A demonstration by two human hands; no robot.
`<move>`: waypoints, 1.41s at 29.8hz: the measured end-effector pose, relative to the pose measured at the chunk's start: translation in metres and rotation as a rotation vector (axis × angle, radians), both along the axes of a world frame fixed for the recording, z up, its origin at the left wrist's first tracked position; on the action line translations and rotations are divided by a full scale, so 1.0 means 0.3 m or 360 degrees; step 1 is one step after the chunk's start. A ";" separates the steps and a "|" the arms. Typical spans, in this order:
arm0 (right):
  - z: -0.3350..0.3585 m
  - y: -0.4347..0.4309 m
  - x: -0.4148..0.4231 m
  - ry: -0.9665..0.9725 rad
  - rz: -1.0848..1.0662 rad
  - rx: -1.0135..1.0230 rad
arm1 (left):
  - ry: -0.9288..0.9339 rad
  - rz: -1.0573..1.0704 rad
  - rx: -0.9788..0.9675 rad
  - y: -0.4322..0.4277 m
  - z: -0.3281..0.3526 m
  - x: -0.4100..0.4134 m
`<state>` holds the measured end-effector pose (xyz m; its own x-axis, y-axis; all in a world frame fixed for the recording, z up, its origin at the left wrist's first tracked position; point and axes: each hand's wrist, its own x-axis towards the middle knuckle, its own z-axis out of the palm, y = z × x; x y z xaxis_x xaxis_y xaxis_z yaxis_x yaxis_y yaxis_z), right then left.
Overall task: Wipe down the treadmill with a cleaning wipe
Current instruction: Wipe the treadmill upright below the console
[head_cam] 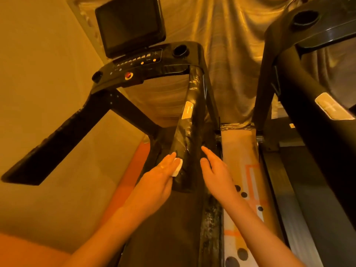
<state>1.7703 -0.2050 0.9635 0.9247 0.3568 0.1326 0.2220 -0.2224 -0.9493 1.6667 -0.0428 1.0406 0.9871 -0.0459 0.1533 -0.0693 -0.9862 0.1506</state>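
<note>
White wipe (177, 167) is being pressed onto the handrail (190, 128) by the flat left hand (158, 178); right hand (215, 170) released, second treadmill (308, 112) adjoining.

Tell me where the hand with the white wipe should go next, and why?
Probably slide the left hand up the black film-wrapped handrail toward its yellow label. It presses the folded white wipe against the rail's lower end, so most of the rail lies above it; the right hand is open beside the rail.
</note>
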 end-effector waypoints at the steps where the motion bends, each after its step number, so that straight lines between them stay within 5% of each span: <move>1: -0.007 0.013 0.027 0.0024 0.0000 0.0032 | 0.0052 0.0014 -0.0018 -0.004 0.003 -0.002; 16: -0.081 0.185 0.147 0.0134 0.0264 0.0459 | 0.0394 0.0438 0.0031 -0.140 0.037 0.069; 42: -0.111 0.260 0.133 0.0101 0.0012 0.0719 | 0.0435 0.0204 -0.0346 0.003 0.036 0.246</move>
<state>1.8102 -0.1271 0.9302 0.9337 0.2831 0.2194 0.1600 0.2184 -0.9626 1.7405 -0.0418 1.0513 0.9886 0.0853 -0.1243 0.1244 -0.9272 0.3533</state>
